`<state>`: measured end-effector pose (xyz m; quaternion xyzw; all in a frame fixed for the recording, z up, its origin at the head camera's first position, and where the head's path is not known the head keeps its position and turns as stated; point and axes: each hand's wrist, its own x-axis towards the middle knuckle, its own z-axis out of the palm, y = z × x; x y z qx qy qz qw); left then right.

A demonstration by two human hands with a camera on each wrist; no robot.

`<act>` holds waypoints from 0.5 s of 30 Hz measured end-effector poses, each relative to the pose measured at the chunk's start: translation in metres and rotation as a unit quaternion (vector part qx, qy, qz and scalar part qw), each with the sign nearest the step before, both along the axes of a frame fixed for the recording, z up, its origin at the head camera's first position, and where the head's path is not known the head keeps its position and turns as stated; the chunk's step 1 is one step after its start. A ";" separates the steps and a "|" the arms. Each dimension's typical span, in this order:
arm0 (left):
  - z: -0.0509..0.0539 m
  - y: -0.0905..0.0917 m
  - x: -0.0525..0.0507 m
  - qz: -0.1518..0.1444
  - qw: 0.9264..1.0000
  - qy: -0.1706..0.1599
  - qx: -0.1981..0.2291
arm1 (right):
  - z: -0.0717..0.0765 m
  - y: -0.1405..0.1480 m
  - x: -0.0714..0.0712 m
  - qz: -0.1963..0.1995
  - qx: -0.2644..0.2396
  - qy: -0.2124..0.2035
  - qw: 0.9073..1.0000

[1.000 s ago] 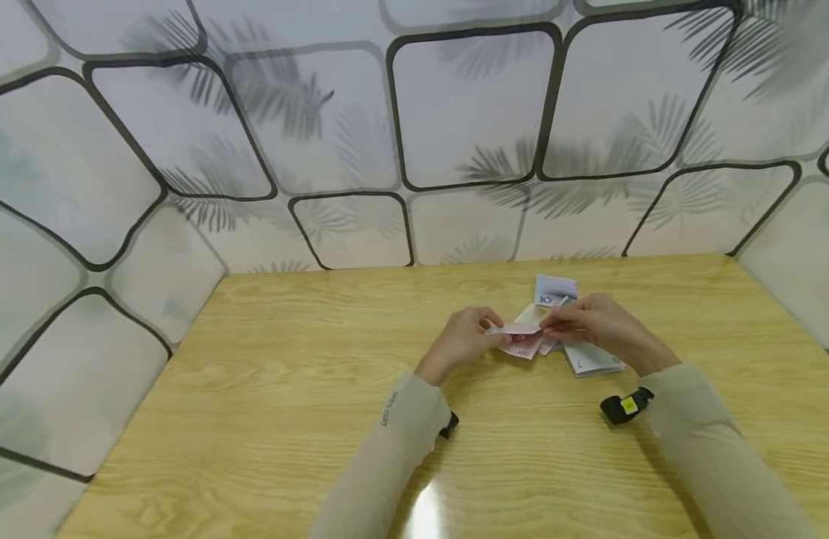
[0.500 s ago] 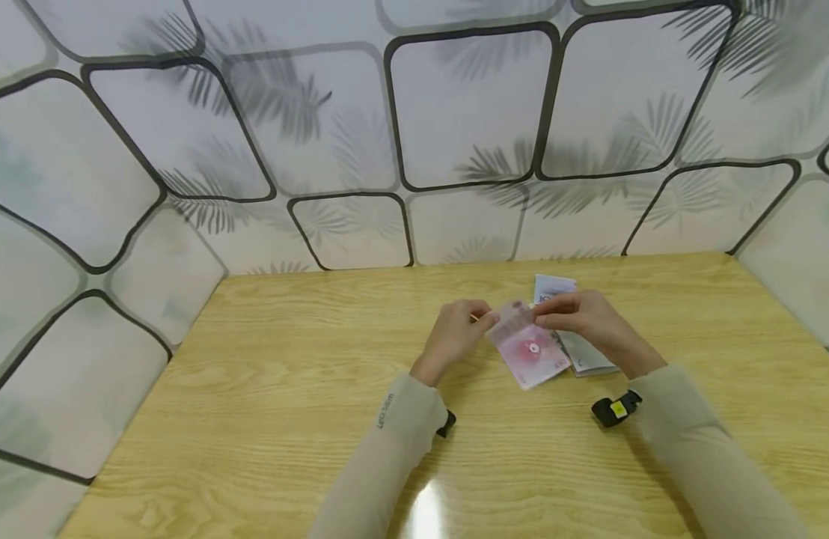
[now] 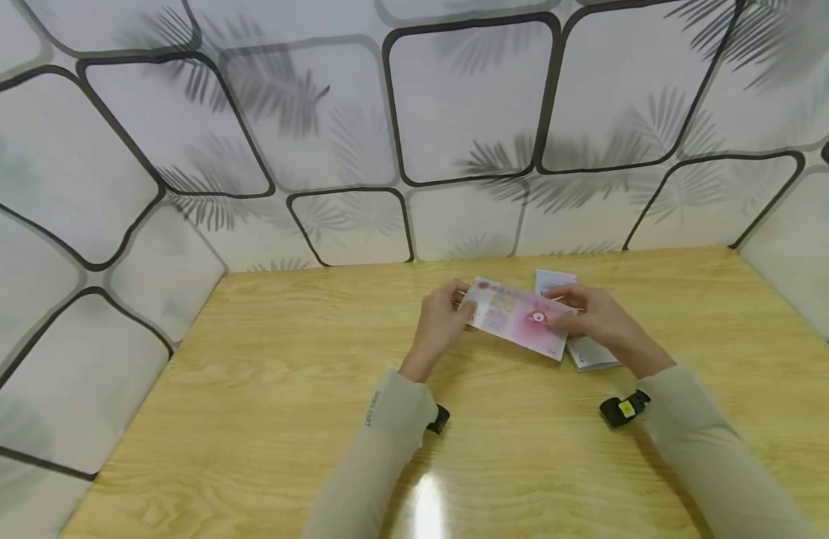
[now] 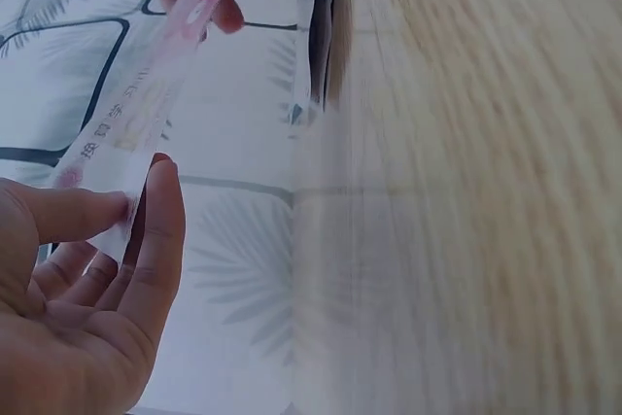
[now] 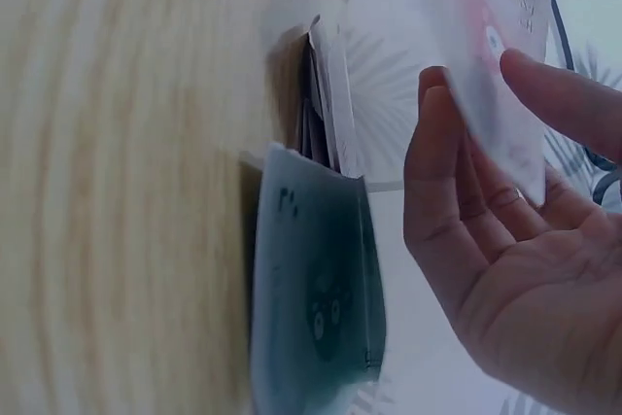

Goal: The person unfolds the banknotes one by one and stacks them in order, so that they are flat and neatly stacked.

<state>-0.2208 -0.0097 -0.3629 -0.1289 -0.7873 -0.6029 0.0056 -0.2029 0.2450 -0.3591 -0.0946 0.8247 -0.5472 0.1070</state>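
Observation:
A pink banknote [image 3: 515,318] is spread out flat above the table, its printed face toward the head camera. My left hand [image 3: 436,326] pinches its left end between thumb and fingers, as the left wrist view also shows on the banknote [image 4: 131,128]. At the other end, my right hand [image 3: 606,326] pinches the note, thumb in front and fingers behind. Beneath and beyond the right hand lie a folded greenish banknote [image 3: 592,357] and a folded purple banknote [image 3: 552,278]. In the right wrist view the folded green banknote [image 5: 311,289] stands partly open beside other folded paper [image 5: 330,94].
The wood-grain table [image 3: 286,389] stretches out on both sides of the hands. Behind it stands a pale wall covering [image 3: 468,112] with dark outlines and leaf prints. Black wrist cameras, such as the right one [image 3: 623,409], sit under the cuffs.
The pink banknote went from folded to opened out, and it has been lifted and turned level. My left hand moved slightly left; my right hand shifted to the note's right end.

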 end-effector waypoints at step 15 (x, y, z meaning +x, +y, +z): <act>-0.004 -0.019 0.003 -0.025 0.996 -0.060 0.064 | 0.000 0.006 0.004 0.020 -0.164 -0.060 0.984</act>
